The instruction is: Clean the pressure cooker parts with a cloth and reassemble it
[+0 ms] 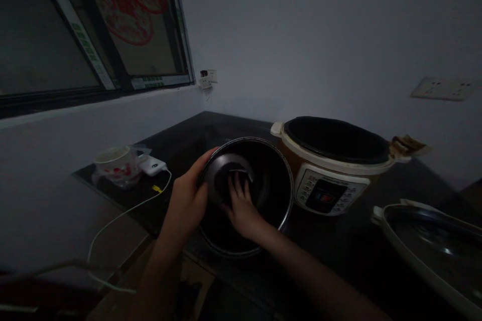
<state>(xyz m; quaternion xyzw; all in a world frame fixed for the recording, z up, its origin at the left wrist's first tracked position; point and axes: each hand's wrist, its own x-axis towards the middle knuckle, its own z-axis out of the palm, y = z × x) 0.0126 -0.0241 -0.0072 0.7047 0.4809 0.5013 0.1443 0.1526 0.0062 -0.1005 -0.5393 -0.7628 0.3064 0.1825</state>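
Observation:
A round, dark inner pot (276, 200) with a shiny metal rim is tilted so that its mouth faces me. My left hand (188, 195) is closed on the left side of its rim, some fingers hidden behind the wall. Inside the pot, my right hand (243, 208) reaches toward the bottom, fingers pressed on a dark patch with a pale edge. That patch may be a thin pad or cloth, but it is too dark to name. Right of the pot stands an electric pressure cooker (331, 180), its top uncovered and its cavity black.
A cooker lid (433, 246) lies on the dark countertop (222, 125) at the right. On the left are a container in a plastic bag (118, 168) and a white adapter (152, 165), whose cable (124, 213) hangs over the front edge. Walls and a window (131, 15) border the counter.

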